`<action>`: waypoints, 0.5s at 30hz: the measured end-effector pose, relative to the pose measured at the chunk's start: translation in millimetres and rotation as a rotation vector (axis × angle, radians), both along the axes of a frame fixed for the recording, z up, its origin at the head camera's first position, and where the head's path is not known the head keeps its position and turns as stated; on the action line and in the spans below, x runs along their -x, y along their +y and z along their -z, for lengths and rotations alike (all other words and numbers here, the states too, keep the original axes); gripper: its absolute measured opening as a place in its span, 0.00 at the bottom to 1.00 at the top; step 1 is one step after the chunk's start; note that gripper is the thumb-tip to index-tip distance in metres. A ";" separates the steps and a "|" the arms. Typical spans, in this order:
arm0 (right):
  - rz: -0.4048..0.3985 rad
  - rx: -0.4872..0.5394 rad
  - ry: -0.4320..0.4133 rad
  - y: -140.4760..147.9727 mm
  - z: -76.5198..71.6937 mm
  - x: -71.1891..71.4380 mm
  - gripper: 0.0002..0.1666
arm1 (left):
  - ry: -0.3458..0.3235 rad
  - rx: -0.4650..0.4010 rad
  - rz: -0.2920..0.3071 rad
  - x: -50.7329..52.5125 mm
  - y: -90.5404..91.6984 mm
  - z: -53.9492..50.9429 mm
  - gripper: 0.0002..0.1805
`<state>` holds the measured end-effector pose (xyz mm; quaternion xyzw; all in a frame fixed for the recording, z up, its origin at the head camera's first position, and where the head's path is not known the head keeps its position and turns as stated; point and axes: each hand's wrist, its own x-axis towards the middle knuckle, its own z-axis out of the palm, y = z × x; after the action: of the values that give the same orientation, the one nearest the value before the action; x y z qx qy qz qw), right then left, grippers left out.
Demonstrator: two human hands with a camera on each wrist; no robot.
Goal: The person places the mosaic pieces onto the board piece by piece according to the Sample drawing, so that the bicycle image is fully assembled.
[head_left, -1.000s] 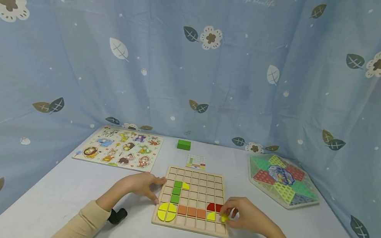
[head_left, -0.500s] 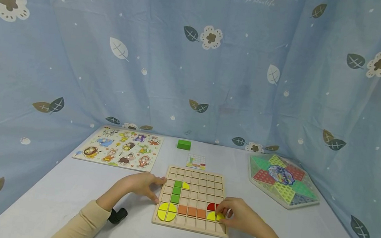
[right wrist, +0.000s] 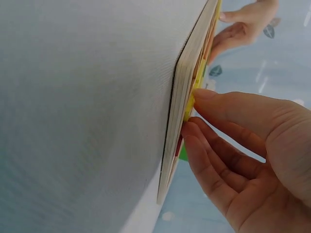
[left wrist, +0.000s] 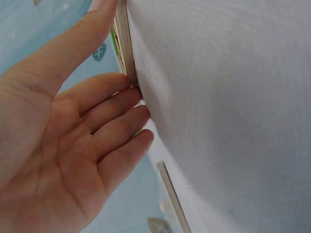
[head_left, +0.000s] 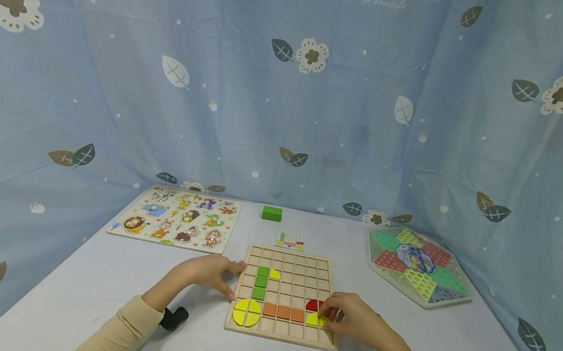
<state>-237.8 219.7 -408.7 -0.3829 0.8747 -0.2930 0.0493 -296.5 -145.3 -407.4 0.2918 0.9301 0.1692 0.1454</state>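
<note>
A wooden grid board (head_left: 282, 334) lies on the white table with coloured pieces in its cells. My left hand (head_left: 209, 272) touches the board's left edge, its fingers nearly straight in the left wrist view. At the lower right of the grid, my right hand (head_left: 356, 320) pinches a yellow quarter-circle piece (right wrist: 188, 109) between thumb and fingertips. Another yellow quarter circle (head_left: 311, 319) sits directly left of it. Red pieces (head_left: 312, 304) lie just above, partly hidden by my fingers. Orange squares (head_left: 283, 312), green squares (head_left: 261, 282) and a yellow circle of quarters (head_left: 247, 312) fill other cells.
Behind the board lie a small pattern card (head_left: 289, 239) and a green block (head_left: 271, 214). An animal puzzle board (head_left: 179, 216) is at the back left. On the right lies a hexagonal game board (head_left: 418, 266). A blue patterned curtain (head_left: 290, 96) surrounds the table.
My right hand has moved slightly left, bringing the yellow quarter circle against its neighbour in the grid. My left hand has stayed at the board's edge.
</note>
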 end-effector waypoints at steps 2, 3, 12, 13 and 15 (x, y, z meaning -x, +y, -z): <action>0.003 -0.006 -0.004 -0.1 -0.4 0.1 0.07 | -0.001 0.001 0.000 0.1 -0.2 0.3 0.45; 0.005 -0.010 -0.005 0.0 -0.8 0.3 0.07 | -0.001 0.002 0.000 0.2 -0.3 0.4 0.45; 0.030 -0.020 0.039 9.8 -5.8 -2.0 0.08 | 0.006 0.000 0.005 2.2 -0.3 1.6 0.44; 0.037 -0.023 0.041 11.9 -6.4 -2.2 0.08 | 0.005 0.000 0.003 2.6 -0.3 2.1 0.44; 0.051 -0.031 0.050 16.7 -7.4 -2.4 0.07 | 0.006 0.000 0.002 3.0 -0.3 2.4 0.44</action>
<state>-235.4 236.5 -401.4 -0.3669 0.8896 -0.2708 0.0258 -299.5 -145.5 -409.8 0.2934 0.9302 0.1681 0.1428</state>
